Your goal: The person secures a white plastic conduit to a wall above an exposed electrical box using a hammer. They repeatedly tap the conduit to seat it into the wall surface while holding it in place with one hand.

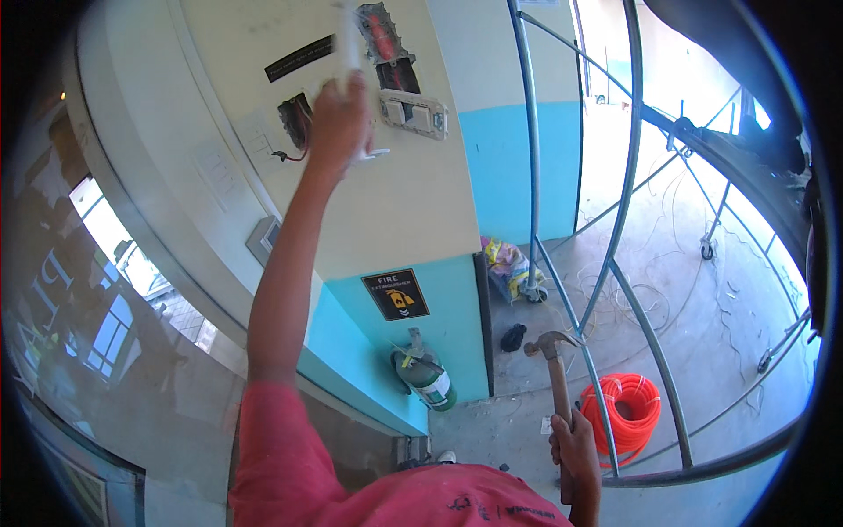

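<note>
My left hand (342, 125) is raised to the cream wall, closed on a slim white piece (349, 42) smeared by motion; its kind cannot be made out. Beside that hand, a white switch plate (413, 114) hangs tilted under a recessed wall box (380, 37) with orange-red conduit in it. To the hand's left is another wall opening (296, 121) with wires poking out. Low on the right, my right hand (575, 443) grips the wooden handle of a claw hammer (557, 369), its head pointing up.
Metal scaffold tubes (533, 132) rise on the right. A coil of orange flexible conduit (622, 411) lies behind the tubes. A green fire extinguisher (428, 378) hangs below its black sign (396, 294). Loose wires (645, 303) and a colourful bag (505, 263) lie on the floor.
</note>
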Tool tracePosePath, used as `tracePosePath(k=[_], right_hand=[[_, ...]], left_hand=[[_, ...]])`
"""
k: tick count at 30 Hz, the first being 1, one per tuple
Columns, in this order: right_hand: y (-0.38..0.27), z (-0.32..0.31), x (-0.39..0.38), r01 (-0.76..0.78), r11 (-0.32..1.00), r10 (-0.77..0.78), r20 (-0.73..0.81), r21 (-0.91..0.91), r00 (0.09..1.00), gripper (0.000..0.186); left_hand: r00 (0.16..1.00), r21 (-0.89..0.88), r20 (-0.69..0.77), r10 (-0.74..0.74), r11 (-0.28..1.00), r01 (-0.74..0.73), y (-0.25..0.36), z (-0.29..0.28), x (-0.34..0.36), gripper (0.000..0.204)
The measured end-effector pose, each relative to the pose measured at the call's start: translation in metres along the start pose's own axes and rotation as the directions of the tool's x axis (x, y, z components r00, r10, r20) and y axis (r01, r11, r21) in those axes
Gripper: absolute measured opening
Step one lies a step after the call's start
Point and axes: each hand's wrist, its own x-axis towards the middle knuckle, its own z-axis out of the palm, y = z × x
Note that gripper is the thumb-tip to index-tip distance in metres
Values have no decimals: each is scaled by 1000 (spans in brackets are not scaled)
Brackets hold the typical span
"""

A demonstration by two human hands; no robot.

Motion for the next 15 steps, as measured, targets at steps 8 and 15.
tracePosePath(k=[8, 15], right_hand=[[2, 1, 0, -7, 997, 2, 60, 73, 998, 25], [-18, 12, 6, 19, 992, -31, 95, 122, 995, 24]], left_hand=[[877, 4, 340, -340, 933, 360, 15, -22, -12, 40], [970, 153, 149, -193, 973, 170, -7, 7, -15, 42]])
